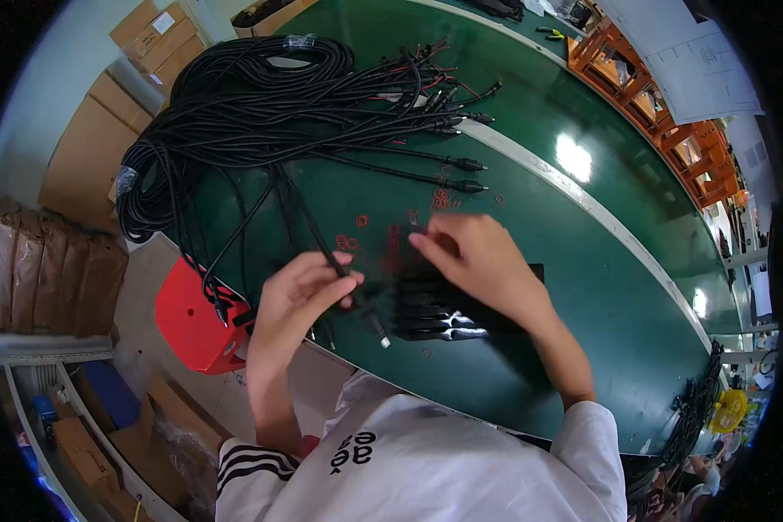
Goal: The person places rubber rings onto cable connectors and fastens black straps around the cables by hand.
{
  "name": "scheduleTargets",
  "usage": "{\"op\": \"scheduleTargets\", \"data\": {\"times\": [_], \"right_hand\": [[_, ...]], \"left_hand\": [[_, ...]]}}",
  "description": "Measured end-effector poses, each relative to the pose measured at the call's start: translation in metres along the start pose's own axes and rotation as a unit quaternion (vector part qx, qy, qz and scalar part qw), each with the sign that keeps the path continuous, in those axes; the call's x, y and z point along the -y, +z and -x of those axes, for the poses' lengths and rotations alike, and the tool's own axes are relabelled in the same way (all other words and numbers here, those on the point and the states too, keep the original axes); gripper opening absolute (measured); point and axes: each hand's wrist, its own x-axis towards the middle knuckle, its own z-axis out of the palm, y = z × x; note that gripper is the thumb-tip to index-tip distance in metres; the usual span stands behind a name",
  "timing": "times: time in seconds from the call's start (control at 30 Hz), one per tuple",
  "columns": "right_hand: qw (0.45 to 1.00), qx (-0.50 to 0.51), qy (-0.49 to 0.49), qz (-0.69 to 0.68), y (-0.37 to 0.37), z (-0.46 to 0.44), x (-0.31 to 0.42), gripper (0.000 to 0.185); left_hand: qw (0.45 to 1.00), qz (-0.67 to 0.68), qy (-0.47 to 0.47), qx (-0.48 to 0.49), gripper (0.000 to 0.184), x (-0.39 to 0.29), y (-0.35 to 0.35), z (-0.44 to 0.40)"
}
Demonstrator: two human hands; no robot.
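Observation:
My left hand (296,300) is closed around a black cable (376,325) near its end. The plug tip points down toward the table's front edge. To the right, my right hand (483,257) has its thumb and forefinger pinched together over the green tabletop (574,300). Whatever those fingers hold is blurred and too small to name. Small red rings (441,199) lie scattered just beyond both hands. Beneath my right forearm is a row of black, shiny long pieces (426,326), partly hidden by the arm.
A large coiled bundle of black cables (235,117) covers the table's far left, its plug ends pointing right. A white strip (574,178) runs across the table. A red stool (190,309) stands by the left edge. Orange racks (652,109) line the far right.

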Motion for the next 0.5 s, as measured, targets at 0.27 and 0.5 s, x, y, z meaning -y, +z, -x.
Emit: {"op": "scheduleTargets", "data": {"times": [0.27, 0.5], "right_hand": [[0.995, -0.018, -0.039, 0.092, 0.047, 0.021, -0.001, 0.032], [0.989, -0.077, -0.039, 0.121, 0.062, 0.023, -0.002, 0.025]], "left_hand": [[0.980, -0.194, -0.036, -0.008, 0.033, 0.005, -0.019, 0.024], [0.813, -0.568, 0.012, -0.130, 0.036, -0.019, 0.017, 0.047]]}}
